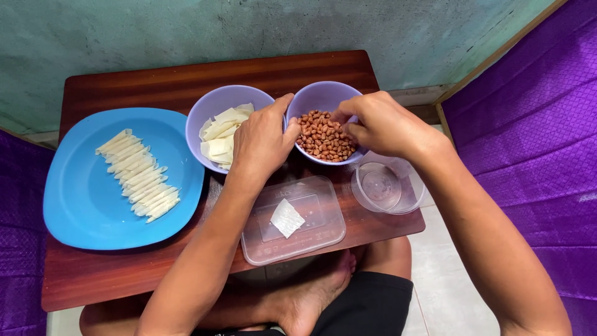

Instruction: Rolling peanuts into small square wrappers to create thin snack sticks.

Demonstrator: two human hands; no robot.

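A lilac bowl (323, 94) of brown peanuts (322, 137) stands at the middle of the low wooden table. My right hand (379, 124) reaches into it from the right, fingertips pinched among the nuts. My left hand (264, 140) rests on the bowl's left rim, thumb touching the edge. A second lilac bowl (214, 102) to the left holds pale square wrapper sheets (222, 137). In front lies a clear plastic lid (292, 218) with one small white wrapper piece (286, 218) on it.
A blue plate (81, 193) at the left carries a row of thin rolled white sticks (140, 175). A clear round cup (387, 186) stands at the right front. The wooden table (124, 84) sits over my crossed legs; purple cloth lies on both sides.
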